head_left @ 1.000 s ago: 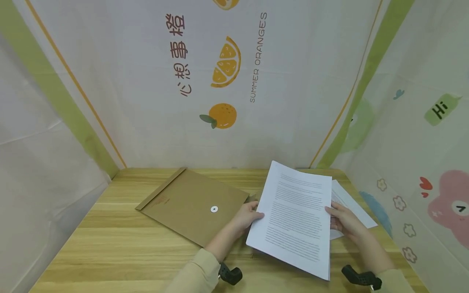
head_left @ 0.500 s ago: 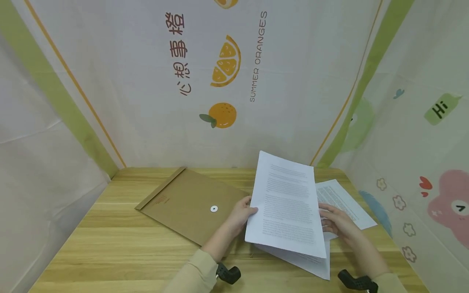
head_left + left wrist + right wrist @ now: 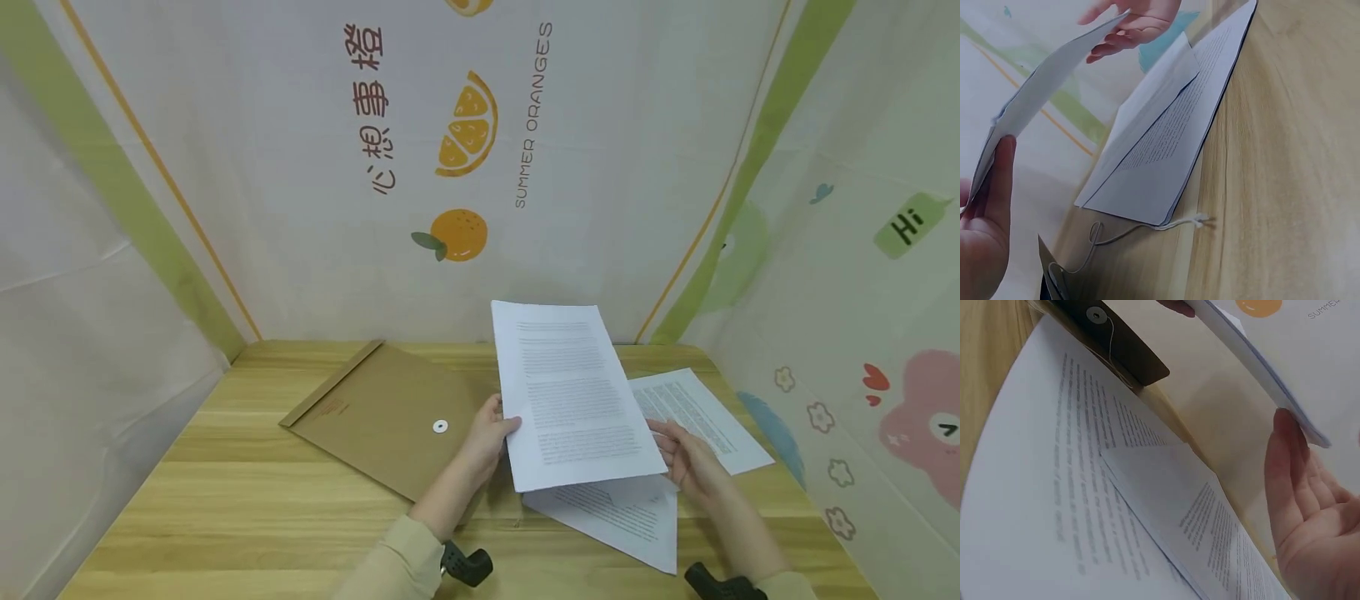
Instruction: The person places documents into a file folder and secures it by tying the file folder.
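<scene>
Left hand [image 3: 483,440] pinching printed sheets [image 3: 573,392], right hand [image 3: 693,465] touching them, fingers extended; brown string-tie envelope [image 3: 393,408] at table's [image 3: 225,492] back edge

Wood-grain table [image 3: 187,500], brown envelope [image 3: 390,408] at left, overlapping printed papers [image 3: 701,414] at right

We see the paper sheaf [image 3: 573,392] between the left hand [image 3: 486,437] and the right hand [image 3: 692,460], above the lower pages [image 3: 630,523] on the table [image 3: 225,475]. The string-tie envelope [image 3: 397,417] lies left of the left hand, the far pages [image 3: 708,415] beyond the right.
</scene>
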### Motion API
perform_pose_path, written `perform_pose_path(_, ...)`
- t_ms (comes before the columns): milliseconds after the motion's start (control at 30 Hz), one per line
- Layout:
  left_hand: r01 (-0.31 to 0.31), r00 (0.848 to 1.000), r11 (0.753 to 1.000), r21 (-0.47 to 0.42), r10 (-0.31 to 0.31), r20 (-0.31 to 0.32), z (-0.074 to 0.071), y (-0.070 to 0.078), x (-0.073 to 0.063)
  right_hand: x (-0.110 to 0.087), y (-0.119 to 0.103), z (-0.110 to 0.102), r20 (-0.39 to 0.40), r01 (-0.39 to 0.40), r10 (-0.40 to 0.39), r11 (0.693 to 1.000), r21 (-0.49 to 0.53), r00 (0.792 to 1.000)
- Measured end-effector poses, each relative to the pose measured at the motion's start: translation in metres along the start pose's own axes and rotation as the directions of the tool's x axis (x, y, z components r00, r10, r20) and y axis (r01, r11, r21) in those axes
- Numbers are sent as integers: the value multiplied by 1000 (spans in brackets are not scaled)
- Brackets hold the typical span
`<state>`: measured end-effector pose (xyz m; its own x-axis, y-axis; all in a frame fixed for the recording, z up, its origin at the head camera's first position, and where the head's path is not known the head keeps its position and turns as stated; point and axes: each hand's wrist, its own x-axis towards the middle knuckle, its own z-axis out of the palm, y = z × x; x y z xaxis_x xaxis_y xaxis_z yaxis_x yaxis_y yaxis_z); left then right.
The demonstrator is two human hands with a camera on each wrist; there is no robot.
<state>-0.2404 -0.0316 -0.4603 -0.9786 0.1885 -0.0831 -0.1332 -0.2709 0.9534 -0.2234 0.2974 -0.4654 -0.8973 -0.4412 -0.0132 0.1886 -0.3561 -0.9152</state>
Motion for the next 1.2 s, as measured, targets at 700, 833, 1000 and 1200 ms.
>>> perform_pose_path(700,-101,995,986,-131,97,-39,14,-3,-8,7,26,56,-65,73,-75,997,-31,995)
perform_pose_path(833,-97,995,986,-135,96,-10,15,-4,-11,9,29,65,-238,11,-54,984,-177,970)
perform_pose_path(1000,-107,994,988,-109,109,19,10,0,-14,6,28,62,-332,-55,-41,960,-275,942)
perform_pose_path(1200,-97,995,992,-78,97,-8,-1,3,-14,-4,19,46,-291,-58,-32,953,-297,956)
